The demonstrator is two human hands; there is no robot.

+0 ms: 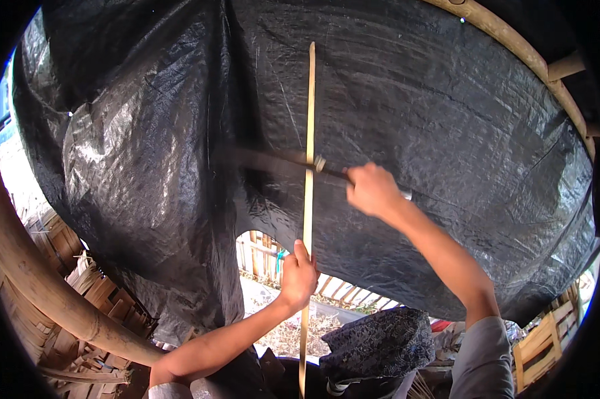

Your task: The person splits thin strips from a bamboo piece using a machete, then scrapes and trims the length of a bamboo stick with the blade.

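Note:
A long, narrow, pale bamboo strip point(310, 100) stands nearly upright in front of me. My left hand point(299, 276) is closed around its lower part, with the thumb pointing up along it. My right hand point(373, 191) grips the dark handle of a long knife, and the handle's end shows past the little-finger side. The knife's dark blade point(273, 159) reaches left across the strip above my left hand, smeared by motion. Where the blade crosses the strip, a small pale curl point(320, 163) sits. Whether the edge is biting into the strip I cannot tell.
A large black plastic sheet point(413, 120) hangs close behind the strip. Thick bamboo poles curve along the left point(54, 292) and the upper right point(512, 40). A dark patterned cloth point(379, 346) lies below my hands. Woven bamboo pieces point(114, 299) are at lower left.

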